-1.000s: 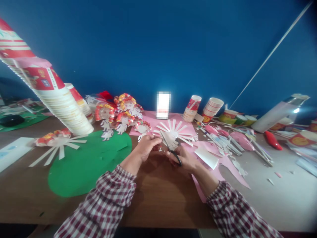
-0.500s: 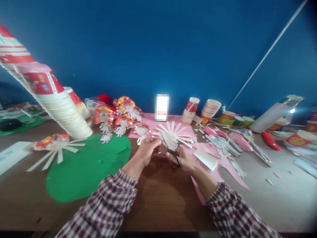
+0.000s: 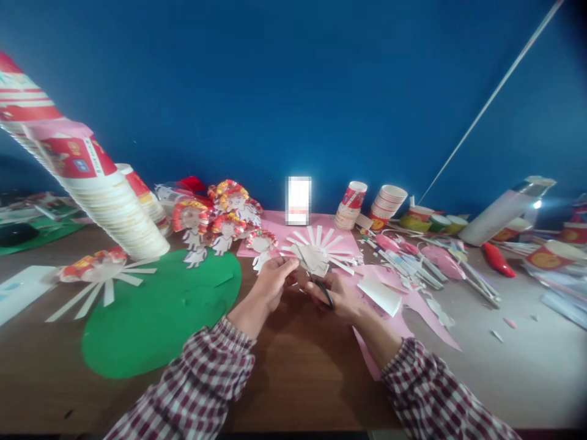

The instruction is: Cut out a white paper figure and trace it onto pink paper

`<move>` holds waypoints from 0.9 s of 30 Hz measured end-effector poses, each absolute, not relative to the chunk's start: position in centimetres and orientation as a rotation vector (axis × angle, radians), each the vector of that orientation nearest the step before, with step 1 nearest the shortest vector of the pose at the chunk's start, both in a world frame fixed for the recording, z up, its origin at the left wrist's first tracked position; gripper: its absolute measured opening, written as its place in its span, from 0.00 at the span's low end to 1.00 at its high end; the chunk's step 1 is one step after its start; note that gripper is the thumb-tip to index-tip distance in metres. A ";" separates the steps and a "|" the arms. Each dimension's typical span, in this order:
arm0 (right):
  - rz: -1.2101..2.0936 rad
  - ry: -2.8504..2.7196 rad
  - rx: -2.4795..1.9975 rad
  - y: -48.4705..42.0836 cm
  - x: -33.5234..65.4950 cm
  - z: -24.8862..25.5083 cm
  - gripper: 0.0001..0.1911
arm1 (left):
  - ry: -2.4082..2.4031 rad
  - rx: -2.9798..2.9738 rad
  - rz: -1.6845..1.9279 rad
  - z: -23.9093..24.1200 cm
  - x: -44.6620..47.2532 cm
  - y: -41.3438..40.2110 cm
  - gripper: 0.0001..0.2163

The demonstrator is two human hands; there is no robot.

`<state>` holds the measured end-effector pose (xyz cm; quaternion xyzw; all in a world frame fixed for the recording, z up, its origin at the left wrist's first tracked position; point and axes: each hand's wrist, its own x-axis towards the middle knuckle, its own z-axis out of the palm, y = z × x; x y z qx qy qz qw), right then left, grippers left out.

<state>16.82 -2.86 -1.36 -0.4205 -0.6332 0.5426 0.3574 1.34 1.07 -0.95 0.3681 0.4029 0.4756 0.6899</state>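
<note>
Our right grip [image 3: 340, 298] closes around black-handled scissors [image 3: 328, 297]; our left grip [image 3: 271, 284] pinches the pale paper cutout [image 3: 316, 261], just ahead of both.

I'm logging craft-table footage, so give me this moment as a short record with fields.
Left hand: the left hand seems to pinch a small pale paper piece
Right hand: the right hand holds black-handled metal scissors
Beyond hands: a white paper cutout with radiating strips, on pink paper
Left side: a green oval paper sheet, a tall stack of red-and-white paper cups
Wall: plain blue
Unclear: whether the blades are cutting
</note>
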 end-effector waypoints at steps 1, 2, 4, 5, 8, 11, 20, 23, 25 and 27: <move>1.396 -1.640 -1.081 -2.9 16.9 -1.4 0.18 | 0.908 0.821 1.060 -1.0 1.3 1.1 0.11; 1.383 -1.651 -1.079 -2.8 16.9 -1.3 0.18 | 0.920 0.819 1.058 -1.0 1.3 1.2 0.11; 1.353 -1.675 -1.081 -2.8 17.1 -1.2 0.18 | 0.942 0.820 1.062 -1.1 1.2 1.3 0.12; 1.344 -1.684 -1.082 -2.8 17.1 -1.2 0.18 | 0.947 0.825 1.062 -1.1 1.2 1.3 0.12; 1.327 -1.700 -1.090 -2.8 17.1 -1.0 0.19 | 0.943 0.847 1.043 -1.1 1.1 1.4 0.12; 1.317 -1.710 -1.109 -2.9 17.1 -1.0 0.21 | 0.924 0.858 1.000 -1.0 1.1 1.3 0.12; 1.330 -1.714 -1.089 -2.8 17.2 -1.5 0.20 | 0.893 0.818 0.961 -1.4 1.0 1.5 0.10; 1.356 -1.701 -1.074 -2.7 17.1 -1.7 0.20 | 0.873 0.823 0.957 -1.5 0.9 1.5 0.10; 1.389 -1.679 -1.057 -2.6 17.1 -2.1 0.20 | 0.853 0.843 0.960 -1.5 0.9 1.4 0.10; 1.431 -1.644 -1.040 -2.5 17.1 -2.5 0.21 | 0.845 0.854 0.961 -1.4 1.0 1.4 0.10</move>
